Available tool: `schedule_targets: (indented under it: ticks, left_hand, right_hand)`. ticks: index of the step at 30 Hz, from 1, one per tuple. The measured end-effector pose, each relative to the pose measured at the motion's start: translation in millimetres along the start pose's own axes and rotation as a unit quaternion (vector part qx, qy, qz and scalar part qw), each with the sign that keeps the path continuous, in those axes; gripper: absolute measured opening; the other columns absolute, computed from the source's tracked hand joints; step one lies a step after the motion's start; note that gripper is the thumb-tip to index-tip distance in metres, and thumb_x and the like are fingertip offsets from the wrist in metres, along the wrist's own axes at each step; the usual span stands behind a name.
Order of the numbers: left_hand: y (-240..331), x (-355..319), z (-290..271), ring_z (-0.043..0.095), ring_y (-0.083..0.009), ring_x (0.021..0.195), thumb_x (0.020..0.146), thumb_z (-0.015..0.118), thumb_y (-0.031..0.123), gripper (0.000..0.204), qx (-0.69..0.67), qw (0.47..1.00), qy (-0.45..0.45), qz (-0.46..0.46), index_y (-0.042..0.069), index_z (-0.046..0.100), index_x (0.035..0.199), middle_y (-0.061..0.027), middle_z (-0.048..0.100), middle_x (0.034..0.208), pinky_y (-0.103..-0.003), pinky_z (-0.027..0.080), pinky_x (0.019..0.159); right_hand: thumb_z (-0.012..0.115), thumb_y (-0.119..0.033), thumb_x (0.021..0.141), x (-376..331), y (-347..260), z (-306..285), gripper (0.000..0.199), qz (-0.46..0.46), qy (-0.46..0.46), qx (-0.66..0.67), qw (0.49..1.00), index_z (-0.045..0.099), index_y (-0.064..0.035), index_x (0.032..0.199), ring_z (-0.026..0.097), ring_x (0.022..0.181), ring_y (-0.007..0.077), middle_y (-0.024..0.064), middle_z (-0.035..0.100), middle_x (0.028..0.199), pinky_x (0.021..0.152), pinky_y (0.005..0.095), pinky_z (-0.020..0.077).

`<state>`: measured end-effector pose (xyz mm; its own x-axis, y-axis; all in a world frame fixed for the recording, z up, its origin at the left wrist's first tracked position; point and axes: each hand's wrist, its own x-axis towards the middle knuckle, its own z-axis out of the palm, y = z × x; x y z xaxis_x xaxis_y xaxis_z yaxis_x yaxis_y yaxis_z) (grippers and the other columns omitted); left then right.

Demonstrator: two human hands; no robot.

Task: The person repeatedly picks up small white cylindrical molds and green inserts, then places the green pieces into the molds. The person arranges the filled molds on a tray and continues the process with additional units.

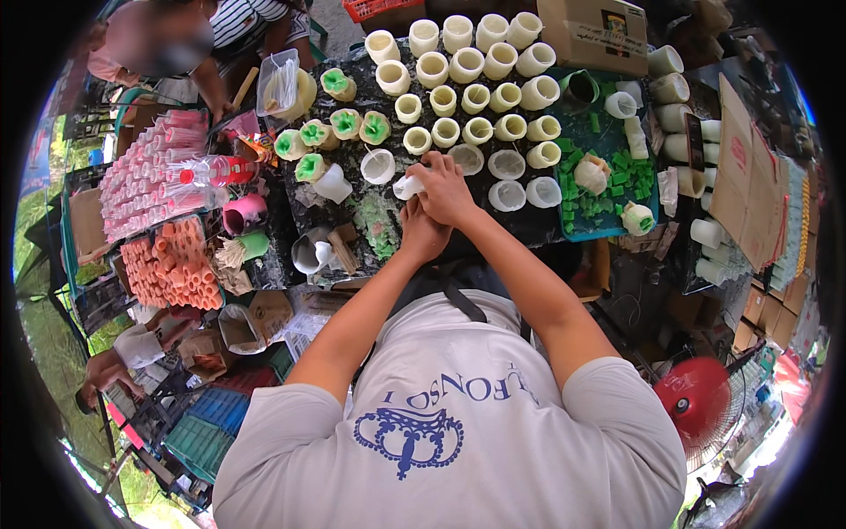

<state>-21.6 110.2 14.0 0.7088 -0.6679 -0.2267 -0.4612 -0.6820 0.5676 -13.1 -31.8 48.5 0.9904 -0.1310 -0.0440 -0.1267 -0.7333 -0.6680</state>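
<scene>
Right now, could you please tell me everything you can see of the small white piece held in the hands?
The small white piece looks like a little cup or tube of pale, waxy material, lying tilted on its side. It sits above the dark worktop, gripped by the right hand from above, with the left hand pressed in just below. Only its left end shows; the fingers hide the rest.

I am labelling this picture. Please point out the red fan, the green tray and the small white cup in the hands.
red fan (702, 398), head view, on its red centre.
green tray (608, 231), head view, on its near rim.
small white cup (408, 187), head view, on its side wall.
</scene>
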Motion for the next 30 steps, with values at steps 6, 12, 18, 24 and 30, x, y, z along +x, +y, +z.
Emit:
schedule_targets:
  ticks: [6,12,18,24,30]
  left_hand:
    - [-38,-28,-18,0.062,-0.0391,0.124,0.101,0.072,0.019,0.042,-0.183,0.97,0.118,-0.111,-0.001,0.065,0.137,-0.0223,0.063,0.136,-0.047,0.049,0.109]
    - [-58,15,0,0.069,-0.0346,0.115,0.105,0.073,0.036,0.051,-0.324,0.887,0.175,-0.278,-0.004,0.062,0.135,-0.02,0.068,0.134,-0.045,0.052,0.103]
    - [-67,40,9,0.073,-0.0386,0.103,0.103,0.075,0.042,0.059,-0.317,0.878,0.138,-0.331,-0.002,0.063,0.14,-0.02,0.063,0.128,-0.046,0.054,0.099]
    - [-22,36,1,0.063,-0.0453,0.128,0.096,0.083,0.017,0.041,-0.192,0.951,0.175,-0.168,-0.003,0.066,0.128,-0.0256,0.047,0.145,-0.051,0.05,0.109]
    - [-14,33,-17,0.059,-0.0444,0.125,0.08,0.082,-0.002,0.029,-0.03,0.983,0.172,0.052,0.002,0.073,0.107,-0.0232,0.056,0.141,-0.049,0.052,0.107]
  right_hand:
    - [0.073,-0.011,0.089,-5,16,9,0.058,-0.031,-0.004,-0.112,0.993,0.065,-0.0223,0.145,0.048,0.141,0.0316,0.0058,0.061,0.142,0.115,0.0504,0.0341]
    - [0.087,-0.028,0.083,-39,7,-20,0.071,0.0,0.017,-0.134,0.991,0.06,-0.0148,0.147,0.05,0.14,0.0299,0.0063,0.061,0.143,0.115,0.0475,0.0343]
    - [0.093,-0.044,0.079,-87,18,-33,0.082,0.044,-0.015,-0.135,0.99,0.058,-0.0126,0.146,0.06,0.126,0.0317,0.0123,0.06,0.141,0.103,0.0462,0.0471]
    - [0.093,-0.039,0.076,-85,18,-24,0.071,0.046,-0.039,-0.155,0.986,0.062,-0.0121,0.133,0.063,0.118,0.0308,0.0086,0.064,0.127,0.1,0.0436,0.0468]
    - [0.088,-0.029,0.075,-82,29,-13,0.048,0.033,0.045,-0.259,0.964,0.065,-0.0173,0.115,0.058,0.123,0.0268,0.0027,0.066,0.112,0.107,0.0436,0.0362]
